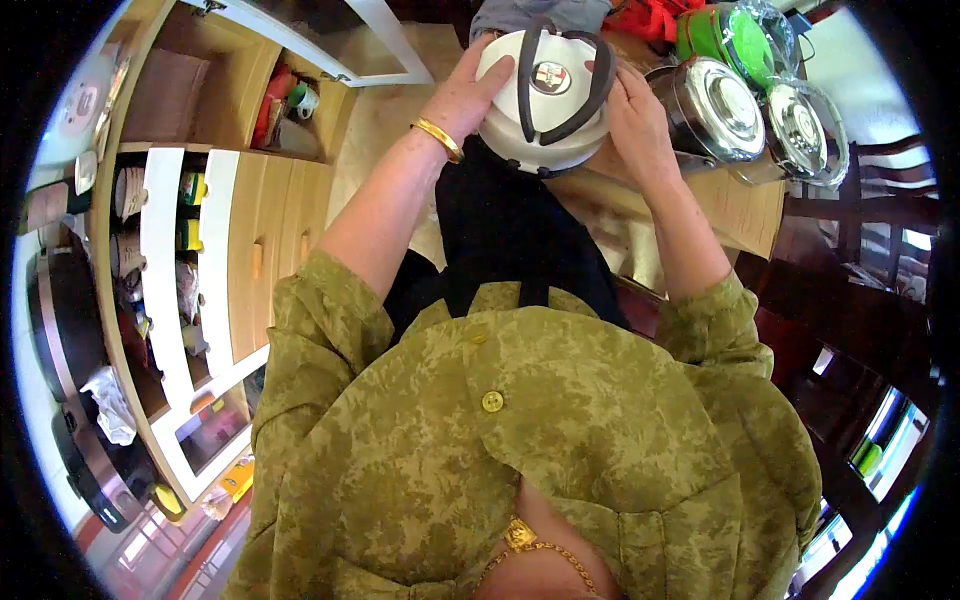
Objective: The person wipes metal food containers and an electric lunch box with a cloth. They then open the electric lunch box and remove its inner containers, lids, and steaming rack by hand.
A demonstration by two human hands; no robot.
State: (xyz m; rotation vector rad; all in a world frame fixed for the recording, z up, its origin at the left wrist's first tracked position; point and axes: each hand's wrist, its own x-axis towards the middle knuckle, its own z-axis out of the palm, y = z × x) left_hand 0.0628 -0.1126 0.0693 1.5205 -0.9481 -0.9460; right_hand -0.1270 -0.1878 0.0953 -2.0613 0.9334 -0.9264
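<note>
Up at the top middle, a white round container (505, 118) with two dark grey curved handles over its lid and a small emblem in the centre is held between my hands. My left hand (470, 92), a gold bangle on its wrist, grips the left side with the thumb on the white top. On the opposite side my right hand (640, 122) clasps the container, its fingers partly hidden behind the rim. Just right of that hand stands a shiny steel pot (715, 110) with a round lid. The container's underside is out of sight.
Beyond the steel pot are a second lidded steel pot (800, 125) in clear plastic and a green container (735, 45). They stand on a wooden surface (735, 205). An open cabinet door (385, 40) and wooden drawers (262, 250) lie to the left. Dark wooden chairs (880, 230) are at right.
</note>
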